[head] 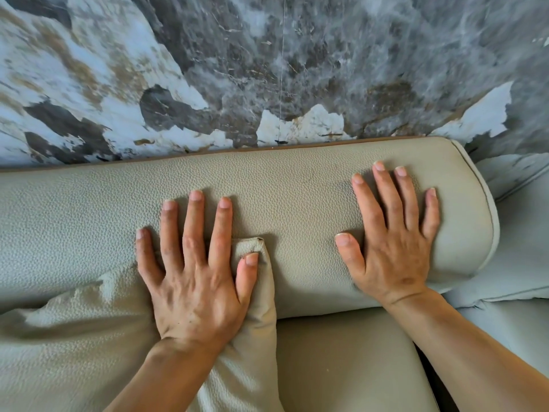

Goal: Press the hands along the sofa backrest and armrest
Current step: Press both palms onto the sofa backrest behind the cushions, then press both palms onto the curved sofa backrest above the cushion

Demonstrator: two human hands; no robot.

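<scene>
While both hands lie flat with fingers spread — left hand (pixel 196 278), right hand (pixel 392 242) — they press the beige pebbled-leather sofa backrest (pixel 297 185) at mid-frame.

Single head-worn wide-angle view, looking forward and steeply down from close above the sofa backrest (pixel 267 185), with the marbled wall (pixel 267 69) filling the upper half. Near enough for the left hand (pixel 196 281) and right hand (pixel 392 242) to span the middle, forearms entering from the bottom edge. No second view to overlap.
</scene>
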